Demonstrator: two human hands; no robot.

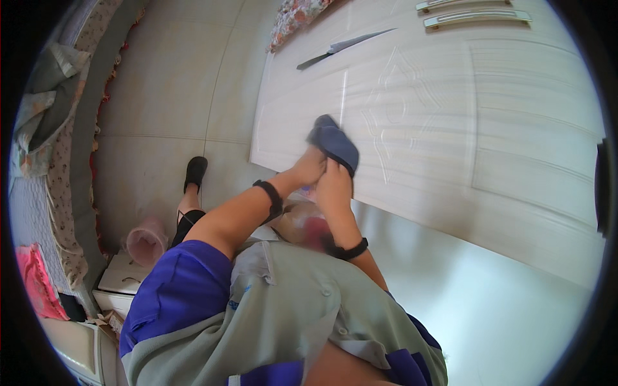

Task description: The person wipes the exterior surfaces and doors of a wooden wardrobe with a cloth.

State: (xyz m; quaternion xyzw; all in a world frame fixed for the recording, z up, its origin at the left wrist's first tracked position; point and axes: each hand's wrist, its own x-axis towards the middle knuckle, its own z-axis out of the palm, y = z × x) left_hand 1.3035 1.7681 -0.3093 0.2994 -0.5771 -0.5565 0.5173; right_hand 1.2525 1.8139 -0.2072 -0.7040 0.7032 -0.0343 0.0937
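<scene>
Both my hands meet in front of my body, each arm with a black strap near the wrist. They hold a dark blue, rounded cloth-like piece with a black edge (336,145), blurred, its exact kind unclear. My left hand (310,166) is closed at its near left side. The fingers of my right hand (335,183) pinch its lower edge. Behind it spreads a white panelled surface (425,154) with raised mouldings. A long, thin, dark pointed thing (347,48) lies against that surface, beyond my hands.
Two pale metal handles (477,18) sit on the white surface, far right. A floral cloth (297,19) touches its far edge. To the left are a pink bin (146,241), a white box (121,275) and a bed's patterned skirt (64,225). A black shoe (196,170) rests on the tiles.
</scene>
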